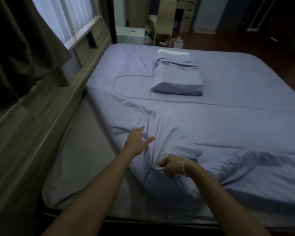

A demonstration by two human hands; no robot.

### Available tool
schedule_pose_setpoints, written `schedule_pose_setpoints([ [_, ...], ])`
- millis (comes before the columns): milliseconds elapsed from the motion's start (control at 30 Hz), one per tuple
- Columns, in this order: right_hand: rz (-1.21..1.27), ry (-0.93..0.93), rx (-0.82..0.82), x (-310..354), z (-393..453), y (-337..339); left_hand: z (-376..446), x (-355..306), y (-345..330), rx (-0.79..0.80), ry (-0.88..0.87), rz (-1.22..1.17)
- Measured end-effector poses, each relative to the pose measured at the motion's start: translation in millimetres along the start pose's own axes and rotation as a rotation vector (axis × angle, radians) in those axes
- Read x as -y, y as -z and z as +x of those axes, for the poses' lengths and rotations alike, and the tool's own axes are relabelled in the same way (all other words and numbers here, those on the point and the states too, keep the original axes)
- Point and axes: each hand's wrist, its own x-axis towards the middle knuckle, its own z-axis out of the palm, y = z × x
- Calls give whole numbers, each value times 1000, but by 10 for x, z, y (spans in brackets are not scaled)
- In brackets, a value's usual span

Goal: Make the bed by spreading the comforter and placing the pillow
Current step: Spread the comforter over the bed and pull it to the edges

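The right hand point(167, 165) pinches a bunched comforter point(186, 126) corner near the bed's point(71, 160) front edge; the left hand point(137, 142), fingers spread, flattens it. Spreading is underway; next, pull that corner outward. The pillow point(176, 79) lies mid-bed.

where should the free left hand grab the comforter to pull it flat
Grip the comforter at its loose near-left edge, just beyond the left hand, coming from the headboard side. The fabric bunches into ridges there, easy to pinch, and bare mattress lies beside it. The right hand already clutches the near corner.
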Motion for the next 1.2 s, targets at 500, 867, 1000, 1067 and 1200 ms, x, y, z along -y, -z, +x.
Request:
schedule_pose_setpoints([
  [500, 370, -156, -481, -307, -86, -1002, -542, 1125, -295, 361, -6, 287],
  [867, 122, -102, -205, 150, 893, -1577, -1909, 2153, 181, 209, 228, 117],
  [1000, 50, 78, -190, 475, 869, -1766, -2091, 2128, 269, 70, 322, -75],
  [1067, 46, 205, -178, 665, 754, -1811, -1996, 2038, 332, -49, 416, -259],
  [1200, -14, 443, -147, 1008, 570, -1841, -1657, 1772, 450, -262, 579, -571],
])
